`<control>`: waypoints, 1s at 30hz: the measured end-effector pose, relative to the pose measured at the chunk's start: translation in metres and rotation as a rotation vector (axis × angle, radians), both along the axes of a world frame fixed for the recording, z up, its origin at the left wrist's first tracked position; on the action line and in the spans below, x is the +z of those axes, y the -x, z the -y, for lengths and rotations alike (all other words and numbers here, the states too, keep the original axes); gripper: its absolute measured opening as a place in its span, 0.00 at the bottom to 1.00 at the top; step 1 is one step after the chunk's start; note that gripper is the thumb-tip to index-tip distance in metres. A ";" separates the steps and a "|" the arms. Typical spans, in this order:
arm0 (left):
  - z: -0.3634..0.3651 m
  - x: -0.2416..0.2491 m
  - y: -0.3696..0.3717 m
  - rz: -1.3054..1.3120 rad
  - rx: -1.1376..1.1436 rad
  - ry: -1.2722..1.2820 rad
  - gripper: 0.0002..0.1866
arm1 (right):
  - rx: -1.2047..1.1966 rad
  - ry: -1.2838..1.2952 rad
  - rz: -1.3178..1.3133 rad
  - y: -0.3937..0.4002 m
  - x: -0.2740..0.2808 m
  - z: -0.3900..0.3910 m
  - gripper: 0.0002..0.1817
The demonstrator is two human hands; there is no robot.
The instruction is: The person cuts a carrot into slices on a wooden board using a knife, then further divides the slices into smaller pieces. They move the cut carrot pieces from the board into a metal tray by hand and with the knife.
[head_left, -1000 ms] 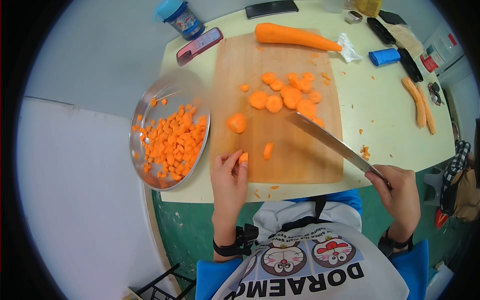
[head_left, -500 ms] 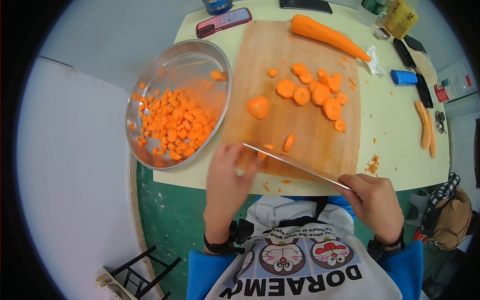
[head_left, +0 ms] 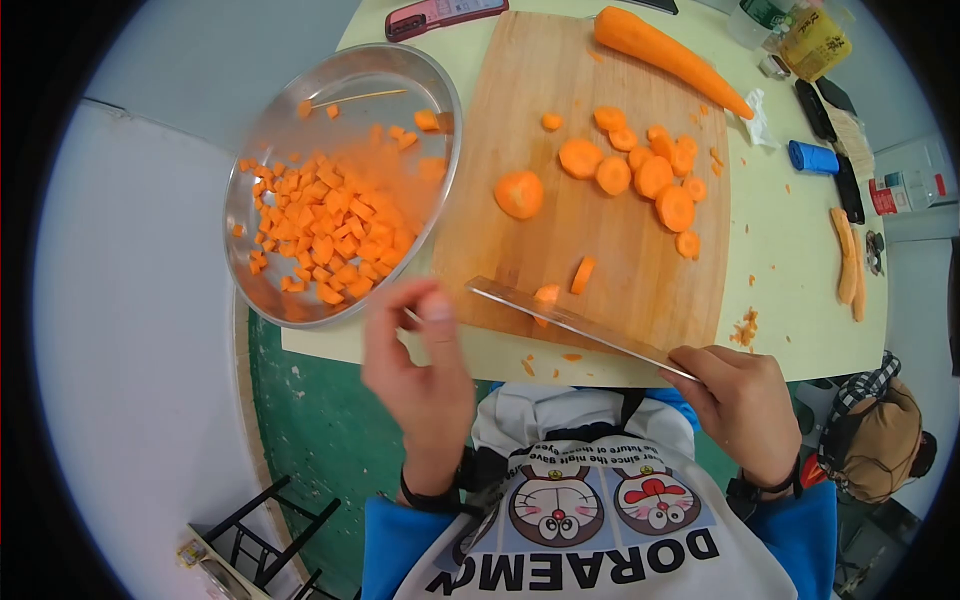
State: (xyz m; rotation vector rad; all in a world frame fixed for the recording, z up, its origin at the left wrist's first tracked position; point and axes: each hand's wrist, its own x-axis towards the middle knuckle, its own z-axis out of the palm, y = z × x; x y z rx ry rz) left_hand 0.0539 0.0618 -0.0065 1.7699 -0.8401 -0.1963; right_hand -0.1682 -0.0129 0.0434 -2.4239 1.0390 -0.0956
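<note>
My right hand [head_left: 745, 410] grips the handle end of a knife [head_left: 580, 325], whose blade slants over the near part of the wooden cutting board [head_left: 620, 270]. A carrot piece [head_left: 546, 297] lies against the blade, and an upright carrot slice [head_left: 583, 275] stands just beyond it. My left hand [head_left: 420, 370], blurred, is raised off the board beside the bowl's near edge. Its fingers are loosely bent and apart from the thumb, with nothing visible between them. Diced carrot [head_left: 330, 225] fills much of the metal bowl [head_left: 450, 190] on the left.
Several carrot slices [head_left: 655, 178], a thick carrot chunk [head_left: 519, 195] and a whole carrot [head_left: 670, 62] lie on the board. Beyond it are a phone [head_left: 445, 17] and bottles [head_left: 815, 45]. At right are a blue roll [head_left: 813, 157] and long carrot pieces [head_left: 846, 255].
My left hand has moved left and back from the blade toward the bowl. More carrot pieces show in the bowl's far part. The knife has barely shifted, and the view has tilted slightly.
</note>
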 end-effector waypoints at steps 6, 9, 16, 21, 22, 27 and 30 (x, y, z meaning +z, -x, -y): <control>0.033 -0.014 -0.012 -0.023 -0.404 0.282 0.24 | 0.053 0.040 0.016 -0.005 -0.007 0.003 0.07; 0.038 -0.018 -0.009 -0.248 -0.470 0.327 0.18 | 0.061 0.030 0.003 -0.007 -0.004 0.003 0.07; 0.040 -0.022 -0.007 -0.329 -0.488 0.328 0.16 | 0.080 0.008 -0.034 -0.008 -0.005 0.006 0.08; 0.041 -0.021 -0.008 -0.334 -0.514 0.317 0.17 | 0.085 0.021 -0.031 -0.009 -0.006 0.007 0.08; 0.041 -0.021 -0.008 -0.340 -0.510 0.314 0.17 | 0.084 0.021 -0.032 -0.009 -0.006 0.007 0.08; 0.041 -0.019 -0.008 -0.350 -0.510 0.273 0.16 | 0.085 0.005 -0.066 -0.010 -0.006 0.009 0.08; 0.042 -0.019 -0.008 -0.342 -0.494 0.246 0.16 | 0.088 0.008 -0.070 -0.011 -0.008 0.009 0.08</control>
